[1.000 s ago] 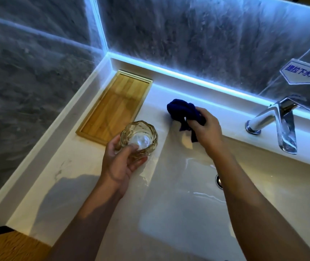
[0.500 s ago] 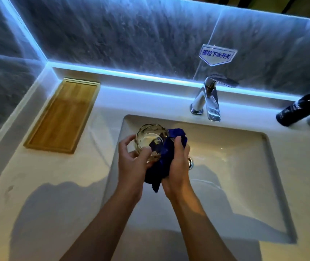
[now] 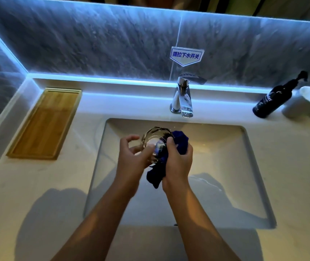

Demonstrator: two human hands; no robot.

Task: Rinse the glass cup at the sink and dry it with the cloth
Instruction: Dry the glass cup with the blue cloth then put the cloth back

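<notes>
A second ago the hands were far apart: the left hand (image 3: 131,162) held the glass cup (image 3: 155,142) up near the wooden tray (image 3: 43,125), and the right hand (image 3: 178,162) was just picking the dark blue cloth (image 3: 180,142) off the counter. Now both hands have come together over the sink (image 3: 225,166), right in front of the tap (image 3: 182,98). The cup sits between them, tipped so its mouth faces up and away, and the cloth is pressed against its right side. The left hand's fingers curl around the cup from the left and hold it, with the first finger lifted loose. The right hand is closed around the bunched cloth, and a loose end of it hangs down under the palm. No water comes from the tap, so I think the rinsing is done and the drying has begun. The light is dim, so I cannot tell if the cloth reaches inside the cup or only rubs the outside. Off to the right, a black pump bottle (image 3: 274,98) stands by the wall, well away from the hands
</notes>
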